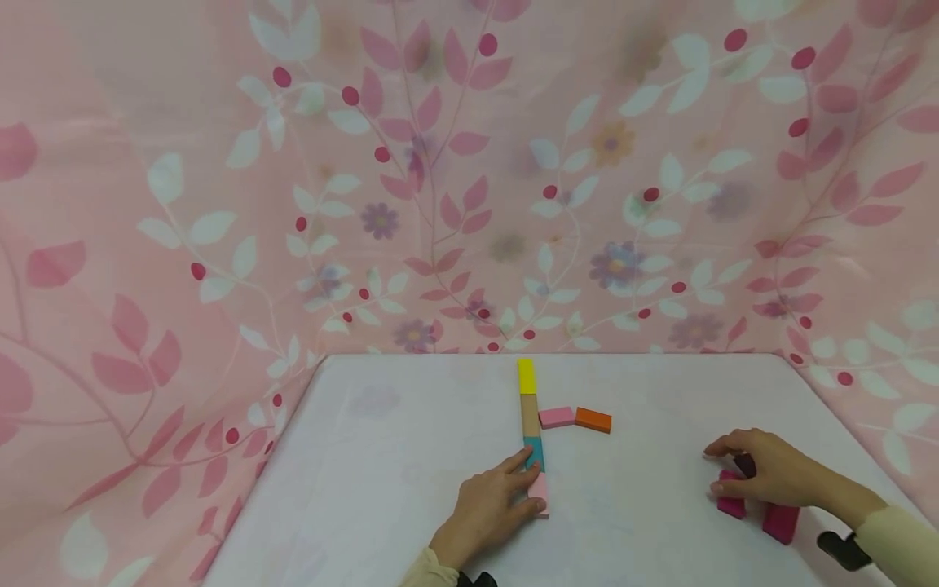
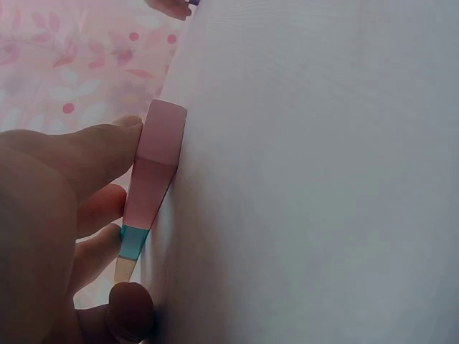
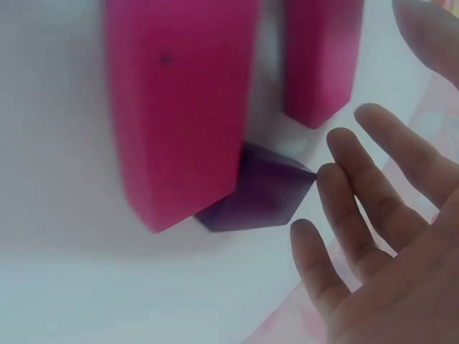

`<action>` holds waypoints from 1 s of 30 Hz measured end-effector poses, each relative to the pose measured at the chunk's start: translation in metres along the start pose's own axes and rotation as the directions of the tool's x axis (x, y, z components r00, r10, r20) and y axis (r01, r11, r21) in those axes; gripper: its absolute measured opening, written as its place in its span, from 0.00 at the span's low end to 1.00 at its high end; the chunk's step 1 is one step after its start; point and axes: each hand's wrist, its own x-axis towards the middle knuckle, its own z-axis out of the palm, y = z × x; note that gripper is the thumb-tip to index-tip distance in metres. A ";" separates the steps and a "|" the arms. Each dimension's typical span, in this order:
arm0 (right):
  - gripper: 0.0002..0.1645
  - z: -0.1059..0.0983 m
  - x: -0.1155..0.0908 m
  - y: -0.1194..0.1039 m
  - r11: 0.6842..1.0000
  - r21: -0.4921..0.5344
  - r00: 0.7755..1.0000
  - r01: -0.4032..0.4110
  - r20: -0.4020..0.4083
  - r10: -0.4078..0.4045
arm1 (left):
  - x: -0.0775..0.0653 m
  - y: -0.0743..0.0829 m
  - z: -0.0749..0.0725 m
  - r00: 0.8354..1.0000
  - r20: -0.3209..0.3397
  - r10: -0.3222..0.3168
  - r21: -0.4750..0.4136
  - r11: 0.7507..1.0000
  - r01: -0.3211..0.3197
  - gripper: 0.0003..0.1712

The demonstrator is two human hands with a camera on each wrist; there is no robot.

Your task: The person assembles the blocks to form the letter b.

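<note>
A straight row of blocks runs away from me in the head view: light pink (image 1: pixel 538 492) nearest, then teal (image 1: pixel 534 453), tan (image 1: pixel 530 414) and yellow (image 1: pixel 526 377). My left hand (image 1: pixel 490 507) rests along the near part, its fingertips touching the teal and light pink blocks. The left wrist view shows the light pink block (image 2: pixel 159 161) end-on beside the fingers. At the right, my right hand (image 1: pixel 778 473) hovers with loosely spread fingers. Under and beside it lie two magenta blocks (image 3: pixel 183 107) and a dark purple block (image 3: pixel 267 192), close to the fingertips.
A pink block (image 1: pixel 557 417) and an orange block (image 1: pixel 593 420) extend end to end rightward from the tan block. All the blocks lie on a white-covered table (image 1: pixel 381 465). A pink floral cloth (image 1: pixel 469 204) hangs behind and beside the table.
</note>
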 end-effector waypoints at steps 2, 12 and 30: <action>0.27 0.001 -0.004 0.001 1.000 -0.022 1.000 -0.001 -0.008 0.000 | 0.000 -0.001 0.001 1.000 0.002 -0.009 -0.001 1.000 0.009 0.33; 0.25 0.006 -0.018 -0.001 0.993 -0.078 0.996 -0.086 -0.033 0.084 | 0.000 -0.001 0.002 1.000 0.003 -0.006 -0.002 1.000 0.006 0.34; 0.32 0.017 -0.004 -0.014 0.998 -0.068 0.995 -0.017 -0.102 0.010 | 0.000 0.000 0.002 1.000 -0.002 -0.006 -0.004 1.000 0.006 0.34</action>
